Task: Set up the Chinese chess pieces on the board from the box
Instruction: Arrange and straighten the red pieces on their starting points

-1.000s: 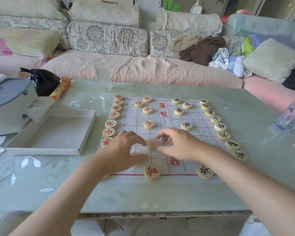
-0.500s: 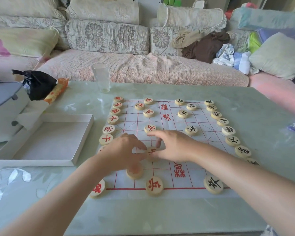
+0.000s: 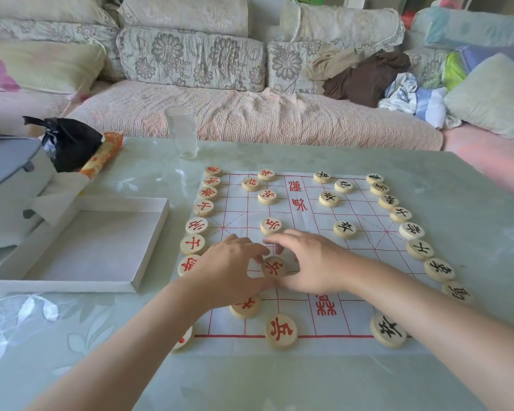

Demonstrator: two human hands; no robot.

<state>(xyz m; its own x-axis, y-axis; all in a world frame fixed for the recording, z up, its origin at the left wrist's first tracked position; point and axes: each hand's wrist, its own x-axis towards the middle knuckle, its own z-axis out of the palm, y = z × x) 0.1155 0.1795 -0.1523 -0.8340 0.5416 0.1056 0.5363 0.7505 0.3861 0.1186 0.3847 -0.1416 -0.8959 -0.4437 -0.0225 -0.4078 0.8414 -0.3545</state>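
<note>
Pinching red soldier piece [image 3: 274, 266] by its rim, left hand [image 3: 229, 271] and right hand [image 3: 312, 262] curled on it from either side. Was blurred between the fingers a second ago; now lies flat, face up, on board [image 3: 365, 280]. Just nearer than the grip, second red piece [image 3: 245, 307], half under left wrist. Well left of grip, box [image 3: 86, 247], no pieces showing. Probably last placements; needs only centring on its crossing.

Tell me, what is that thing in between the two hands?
A round chess piece with a red character lies on the board between the left hand and right hand, fingers of both touching it. The head view shows it.
</note>
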